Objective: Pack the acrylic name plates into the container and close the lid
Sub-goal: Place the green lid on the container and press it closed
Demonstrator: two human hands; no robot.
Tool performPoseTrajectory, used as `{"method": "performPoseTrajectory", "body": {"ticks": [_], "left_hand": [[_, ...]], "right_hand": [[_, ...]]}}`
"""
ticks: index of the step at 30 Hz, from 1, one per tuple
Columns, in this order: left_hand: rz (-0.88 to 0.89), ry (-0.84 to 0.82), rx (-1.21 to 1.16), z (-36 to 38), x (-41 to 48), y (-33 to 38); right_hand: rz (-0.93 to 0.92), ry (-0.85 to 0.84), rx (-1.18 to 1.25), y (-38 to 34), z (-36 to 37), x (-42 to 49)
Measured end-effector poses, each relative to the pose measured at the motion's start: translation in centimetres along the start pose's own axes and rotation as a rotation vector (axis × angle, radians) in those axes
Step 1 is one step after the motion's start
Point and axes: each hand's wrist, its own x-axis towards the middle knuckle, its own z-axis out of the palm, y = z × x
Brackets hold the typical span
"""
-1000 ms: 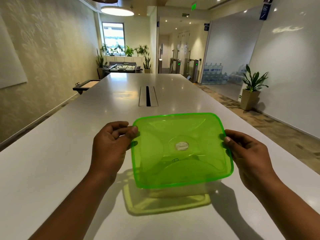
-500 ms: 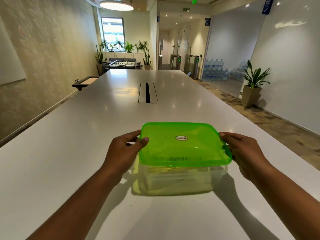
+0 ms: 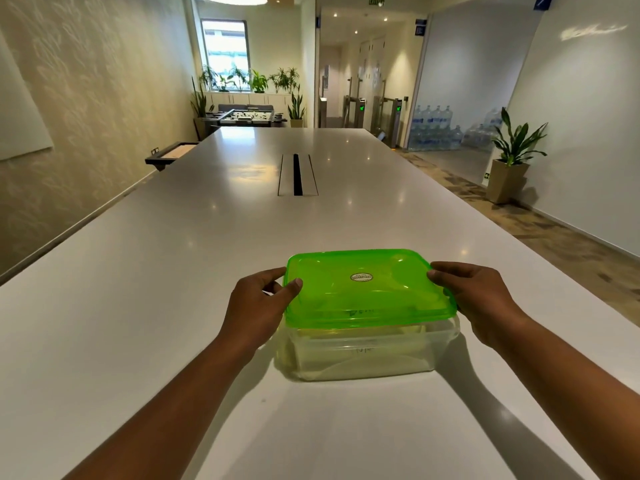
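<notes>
A clear plastic container [image 3: 367, 355] stands on the white table [image 3: 138, 289] just in front of me. A translucent green lid [image 3: 363, 289] with a small oval sticker lies flat on top of it. My left hand [image 3: 258, 306] grips the lid's left edge, thumb on top and fingers at the side. On the opposite edge, my right hand [image 3: 474, 299] holds the lid the same way. Pale flat shapes show dimly through the container wall; I cannot make them out as name plates.
A cable slot [image 3: 297, 174] runs along the table's middle farther away. A dark tray [image 3: 171, 154] sticks out at the table's far left edge. A potted plant [image 3: 512, 161] and stacked water bottles [image 3: 436, 133] stand on the floor to the right.
The lid was tilted up above the container a second ago. Both hands have brought it down flat onto the container rim, and the view has dipped slightly.
</notes>
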Motion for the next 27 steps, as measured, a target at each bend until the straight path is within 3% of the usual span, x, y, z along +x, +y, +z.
{"method": "performPoseTrajectory", "body": {"ticks": [27], "left_hand": [[-0.091,0.068,-0.139,1.1,-2.9,-1.1]], "right_hand": [[0.027,-0.036,0.068,2.0,-1.2,-1.1]]}}
